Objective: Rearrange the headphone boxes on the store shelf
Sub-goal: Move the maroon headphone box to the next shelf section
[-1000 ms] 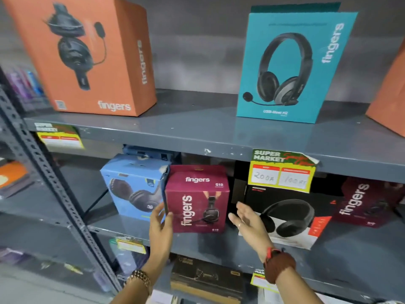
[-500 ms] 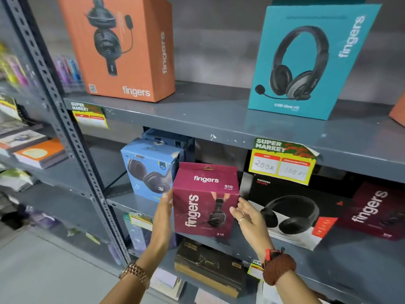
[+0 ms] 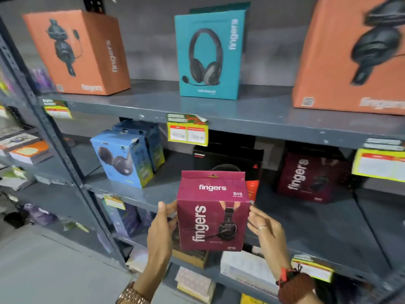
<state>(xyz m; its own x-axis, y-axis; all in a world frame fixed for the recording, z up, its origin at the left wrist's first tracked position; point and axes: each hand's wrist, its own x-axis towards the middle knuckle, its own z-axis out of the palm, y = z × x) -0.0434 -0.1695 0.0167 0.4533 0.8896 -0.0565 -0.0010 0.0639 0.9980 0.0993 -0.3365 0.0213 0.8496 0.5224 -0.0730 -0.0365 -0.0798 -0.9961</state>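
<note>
Both hands hold the maroon box [image 3: 212, 211] upright in the air, in front of the middle shelf [image 3: 153, 194]: the left hand [image 3: 161, 233] presses its left side, the right hand [image 3: 266, 232] its right side, fingers [image 3: 255, 218] closed against the card. Behind it stand a blue box [image 3: 122, 156] (at the left), a black box [image 3: 230, 159] and another maroon one [image 3: 306, 176].

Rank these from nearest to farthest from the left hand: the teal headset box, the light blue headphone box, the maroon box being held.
1. Maroon cardboard S10 box: touching the left hand, held in front of the middle shelf.
2. Light blue headphone box: middle shelf, up and left.
3. Teal headset box: top shelf, centre.
</note>
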